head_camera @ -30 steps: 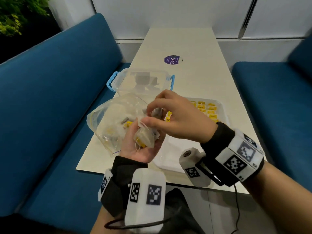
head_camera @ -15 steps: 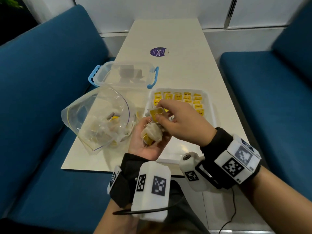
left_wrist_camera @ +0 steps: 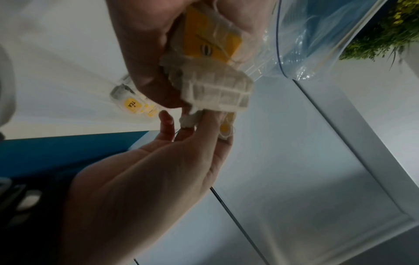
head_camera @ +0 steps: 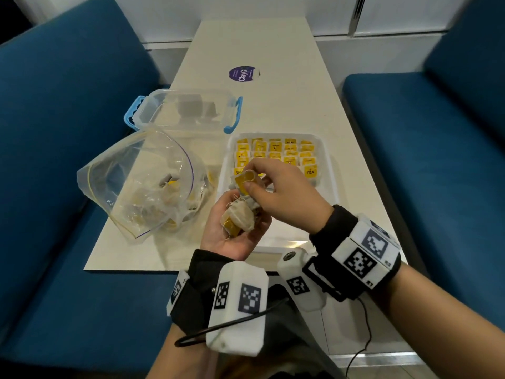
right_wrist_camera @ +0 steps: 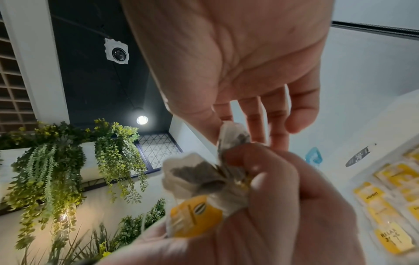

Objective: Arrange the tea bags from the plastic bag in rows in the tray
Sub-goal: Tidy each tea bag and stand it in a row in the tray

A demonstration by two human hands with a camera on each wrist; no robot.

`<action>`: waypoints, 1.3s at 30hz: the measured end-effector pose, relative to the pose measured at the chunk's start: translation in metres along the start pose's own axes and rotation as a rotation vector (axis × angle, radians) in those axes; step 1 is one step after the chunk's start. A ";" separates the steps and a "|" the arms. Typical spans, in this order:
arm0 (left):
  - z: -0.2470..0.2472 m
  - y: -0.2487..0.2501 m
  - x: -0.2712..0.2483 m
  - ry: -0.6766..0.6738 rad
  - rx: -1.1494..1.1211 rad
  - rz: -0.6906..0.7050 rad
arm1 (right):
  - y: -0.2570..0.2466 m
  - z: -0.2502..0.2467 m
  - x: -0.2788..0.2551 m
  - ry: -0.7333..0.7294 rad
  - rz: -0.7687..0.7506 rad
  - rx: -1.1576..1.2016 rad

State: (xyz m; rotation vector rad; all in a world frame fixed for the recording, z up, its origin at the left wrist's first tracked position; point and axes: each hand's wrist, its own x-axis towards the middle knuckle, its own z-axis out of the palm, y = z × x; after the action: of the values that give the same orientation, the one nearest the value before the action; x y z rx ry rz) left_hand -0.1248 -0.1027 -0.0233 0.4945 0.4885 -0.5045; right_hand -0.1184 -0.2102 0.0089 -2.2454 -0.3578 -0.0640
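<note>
**Q:** What has moved since half a second ago?

**Me:** Both my hands have drifted a little toward the tray, and my right hand (head_camera: 284, 195) has lifted 1 tea bag (head_camera: 247, 181) clear of the bunch. Its yellow tag now faces up between my thumb and forefinger.

**Q:** Go across from the left. What lies where?

**Me:** Farthest left on the desk (head_camera: 273, 56) is the plastic bag (head_camera: 142, 184), slumped open with more tea bags still inside. Behind it sits a clear box with blue handles (head_camera: 185, 110). Next comes my left hand (head_camera: 232, 231), palm up, fingers curled round a small clump of tea bags (head_camera: 240, 217). Just above it my right hand pinches the single bag; the other fingers there hang loose. Right of that is the tray (head_camera: 332, 170), its far end filled with rows of yellow-tagged bags (head_camera: 276, 151), the near end bare.

**Q:** What does the change mean for the job?

**Me:** I judge that 1 bag is now separated and ready to go down. A string may still run back to the clump; I cannot tell from these views. The front row looks part filled, so that is where I would set it, tag up like the others.
</note>
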 end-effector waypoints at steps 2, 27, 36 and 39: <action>-0.001 0.002 0.001 0.022 -0.002 0.006 | -0.001 0.002 0.002 0.015 0.001 0.015; -0.011 0.023 0.007 -0.011 -0.226 -0.176 | 0.005 -0.024 0.020 0.132 0.047 0.130; -0.022 0.029 0.004 -0.040 -0.240 -0.170 | 0.008 -0.047 0.042 -0.189 0.101 -0.172; -0.028 0.031 0.001 -0.006 -0.263 -0.133 | 0.011 -0.045 0.046 -0.161 0.106 -0.158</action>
State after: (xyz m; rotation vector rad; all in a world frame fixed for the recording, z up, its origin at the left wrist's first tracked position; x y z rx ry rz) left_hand -0.1152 -0.0639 -0.0359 0.2092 0.5748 -0.5596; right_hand -0.0679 -0.2408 0.0372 -2.4297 -0.3279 0.1498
